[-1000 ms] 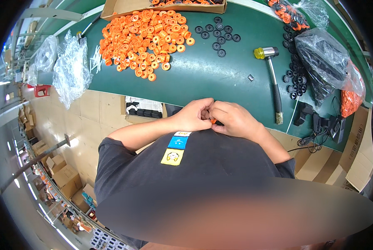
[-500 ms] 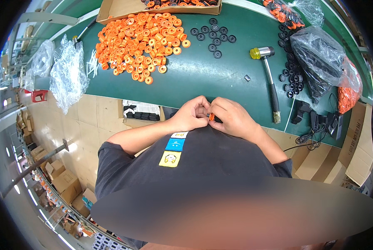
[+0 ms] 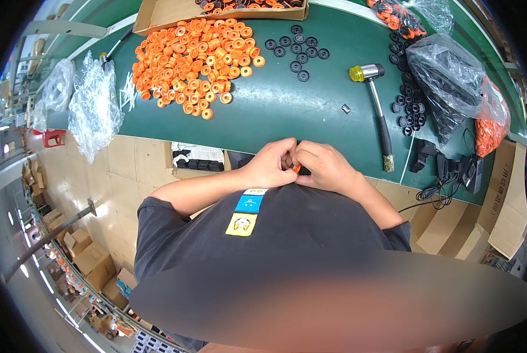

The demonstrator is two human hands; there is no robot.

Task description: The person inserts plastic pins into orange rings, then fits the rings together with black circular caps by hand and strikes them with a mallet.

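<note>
Close to my chest, at the near edge of the green table [image 3: 263,109], my left hand [image 3: 273,165] and my right hand [image 3: 324,167] meet fingertip to fingertip. Both are closed around a small orange ring [image 3: 296,168], with something dark beside it. My fingers cover most of it. Straight ahead lie several loose black round caps [image 3: 301,57]. A large heap of orange rings [image 3: 195,59] spreads to their left. On the right rests a mallet [image 3: 376,100] with a yellow and black head, and a small dark square piece [image 3: 346,108] lies left of its handle.
An open cardboard box [image 3: 222,16] of orange and black parts stands at the back. Black caps [image 3: 409,109] line the right side beside plastic bags [image 3: 446,73] of parts. A black device with cables [image 3: 446,176] sits at the right edge. Clear plastic bags [image 3: 95,106] hang at the left.
My fingers have closed further over the orange ring, so less of it shows. The whole view has shifted slightly. Nothing on the table has visibly been moved.
</note>
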